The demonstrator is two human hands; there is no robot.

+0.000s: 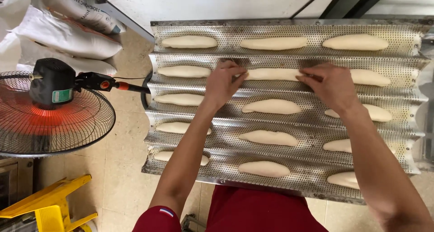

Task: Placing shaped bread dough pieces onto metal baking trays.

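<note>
A perforated metal baguette tray [316, 162] with several long grooves lies in front of me, holding several pale raw dough pieces in three columns. My left hand [224, 83] pinches the left end of the middle dough piece [271, 74] in the second groove from the far side. My right hand [332, 85] holds the same piece's right end. The piece lies stretched between both hands in its groove. Other dough pieces, such as one [271, 107] just below it, lie untouched.
A standing fan [52, 110] with a black motor and wire cage is at the left. White sacks [63, 35] lie at the far left. A yellow stool [49, 205] stands at the bottom left on the tiled floor. A white wall panel runs behind the tray.
</note>
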